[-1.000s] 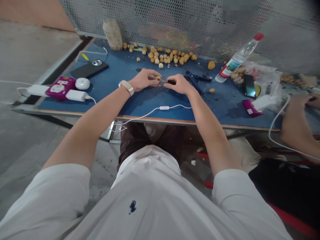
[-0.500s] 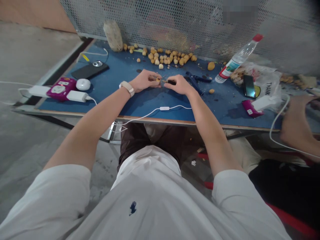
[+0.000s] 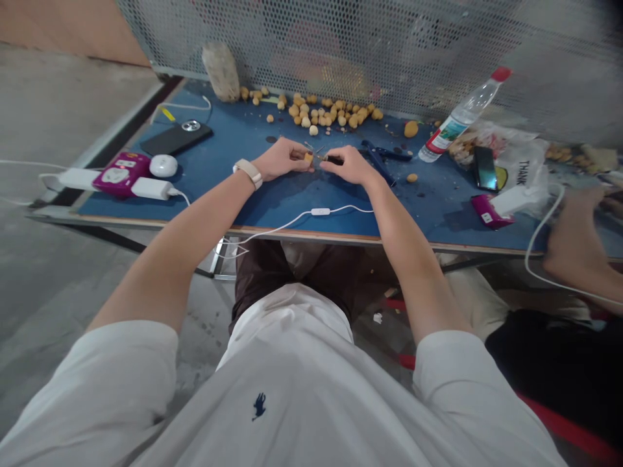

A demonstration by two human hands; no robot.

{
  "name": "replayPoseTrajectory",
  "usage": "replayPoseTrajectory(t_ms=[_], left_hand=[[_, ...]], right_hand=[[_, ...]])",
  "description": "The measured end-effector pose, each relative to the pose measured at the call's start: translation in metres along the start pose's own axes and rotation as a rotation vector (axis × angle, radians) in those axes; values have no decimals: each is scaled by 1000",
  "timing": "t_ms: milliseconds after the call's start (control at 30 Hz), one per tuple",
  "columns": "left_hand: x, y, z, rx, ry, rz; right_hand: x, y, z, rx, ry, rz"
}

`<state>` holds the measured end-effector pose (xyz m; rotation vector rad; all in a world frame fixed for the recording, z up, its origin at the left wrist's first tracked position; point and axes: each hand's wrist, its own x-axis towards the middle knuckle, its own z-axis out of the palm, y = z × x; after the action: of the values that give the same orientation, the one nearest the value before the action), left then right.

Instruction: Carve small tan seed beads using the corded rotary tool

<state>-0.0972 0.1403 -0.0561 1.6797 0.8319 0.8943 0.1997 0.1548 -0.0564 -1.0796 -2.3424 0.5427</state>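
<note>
Over the middle of the blue table, my left hand pinches a small yellow-brown round piece, perhaps a nut or fruit stone, between thumb and fingers. My right hand is closed on a small tool with a black handle; its thin metal end points left at the piece. Whether the tip touches it is too small to tell. Blue-handled pliers lie just right of my right hand. Behind both hands, several similar round pieces are heaped along the mesh panel.
A water bottle, plastic bag and phone stand or lie at right, near another person's arm. At left are a black phone, purple power adapter and earbud case. A white cable crosses the front edge.
The piece in my left fingers has turned slightly and shows a flatter, orange-yellow side. Both hands stay in nearly the same place.
</note>
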Motion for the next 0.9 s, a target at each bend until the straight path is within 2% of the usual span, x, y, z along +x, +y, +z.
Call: replayPoseTrajectory(t_ms=[400,900], left_hand=[[5,-7,-7,82,-58,35],[4,-4,-6,103,-56,25]], right_hand=[[-2,-6,-2,3,-23,33],[-2,-10,-4,18,-33,36]])
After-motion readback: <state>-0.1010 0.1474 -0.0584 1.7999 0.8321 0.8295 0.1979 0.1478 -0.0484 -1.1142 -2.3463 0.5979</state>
